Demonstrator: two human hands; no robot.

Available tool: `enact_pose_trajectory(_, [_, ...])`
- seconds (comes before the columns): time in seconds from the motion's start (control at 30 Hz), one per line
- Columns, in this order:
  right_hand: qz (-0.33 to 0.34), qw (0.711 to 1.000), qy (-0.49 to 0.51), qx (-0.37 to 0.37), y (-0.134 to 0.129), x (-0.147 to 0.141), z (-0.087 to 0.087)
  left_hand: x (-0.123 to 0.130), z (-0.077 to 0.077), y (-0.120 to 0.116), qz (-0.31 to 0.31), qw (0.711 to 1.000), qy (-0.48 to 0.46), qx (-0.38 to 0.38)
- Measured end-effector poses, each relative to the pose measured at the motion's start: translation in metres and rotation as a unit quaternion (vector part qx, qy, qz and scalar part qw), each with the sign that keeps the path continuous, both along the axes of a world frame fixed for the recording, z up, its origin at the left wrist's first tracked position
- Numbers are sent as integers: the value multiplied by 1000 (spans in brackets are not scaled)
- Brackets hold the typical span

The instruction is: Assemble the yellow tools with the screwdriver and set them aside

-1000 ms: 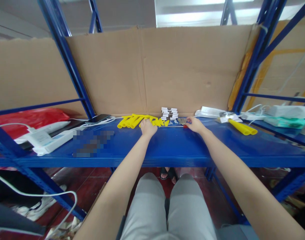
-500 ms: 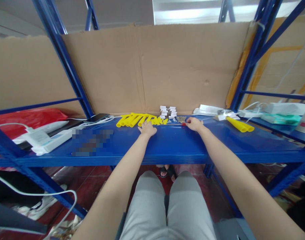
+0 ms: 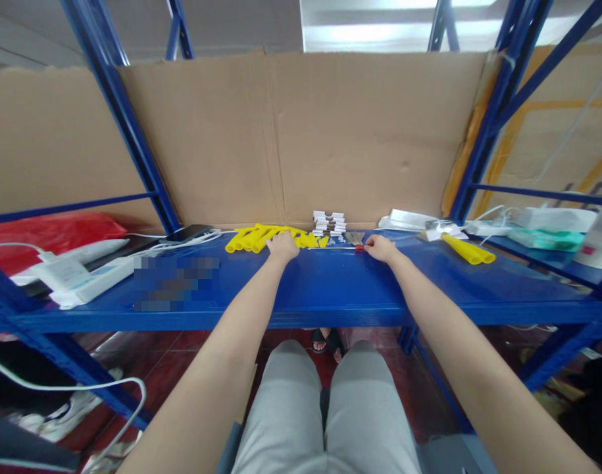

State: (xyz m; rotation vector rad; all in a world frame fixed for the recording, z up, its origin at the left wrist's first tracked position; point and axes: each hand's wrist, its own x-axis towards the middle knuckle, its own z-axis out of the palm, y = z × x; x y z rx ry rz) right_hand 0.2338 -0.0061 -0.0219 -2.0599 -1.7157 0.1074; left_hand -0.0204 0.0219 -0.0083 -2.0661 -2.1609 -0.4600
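Note:
On the blue shelf (image 3: 340, 283), my left hand (image 3: 283, 246) rests over the right part of a row of yellow tubes (image 3: 249, 238); its fingertips are hard to make out. My right hand (image 3: 379, 248) is closed in a pinch on the red end of a thin screwdriver-like tool (image 3: 359, 248), whose shaft points left. Small yellow pieces (image 3: 316, 241) lie just right of my left hand. Behind them stands a stack of small white boxes (image 3: 329, 222). Some small greyish pieces (image 3: 354, 237) sit beside the stack, near my right hand.
Two yellow tubes (image 3: 467, 250) and a white packet (image 3: 409, 220) lie to the right. At the left are a white power strip (image 3: 91, 283), cables, a dark phone-like object (image 3: 189, 232) and a red bag (image 3: 54, 238). Cardboard (image 3: 330, 138) walls the back. A person's feet (image 3: 325, 341) show below.
The thin shaft of the red-ended tool now shows between my hands. My left hand has shifted slightly over the tubes, and the whole view has moved a little.

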Motion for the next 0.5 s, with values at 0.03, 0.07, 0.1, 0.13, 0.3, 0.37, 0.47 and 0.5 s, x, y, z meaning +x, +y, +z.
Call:
enact_pose_trajectory(0.03, [1, 1000, -1, -2, 0, 0, 0, -1, 1, 3, -2, 1000, 9, -6])
enact_pose_trajectory(0.07, [1, 1000, -3, -2, -1, -1, 1, -2, 2, 5, -5, 1000, 16, -13])
enact_pose_trajectory(0.1, [1, 1000, -6, -3, -1, -1, 1, -2, 3, 6, -9, 1000, 22, -19])
enact_pose_trajectory(0.13, [0, 1000, -10, -2, -1, -2, 1, -2, 3, 8, -11, 999, 26, -26])
enact_pose_trajectory(0.3, [-4, 1000, -25, 1, 2, -2, -1, 1, -1, 11, -8, 997, 50, -57])
enact_pose_trajectory(0.37, [0, 1000, -28, 4, 2, -2, -2, 4, -5, 11, -9, 997, 63, -49])
enact_pose_trajectory(0.47, [4, 999, -33, 6, 3, -1, -2, 7, -8, 13, -11, 996, 75, -37])
enact_pose_trajectory(0.5, [4, 999, -33, 6, 3, -1, -2, 7, -9, 14, -11, 996, 75, -40])
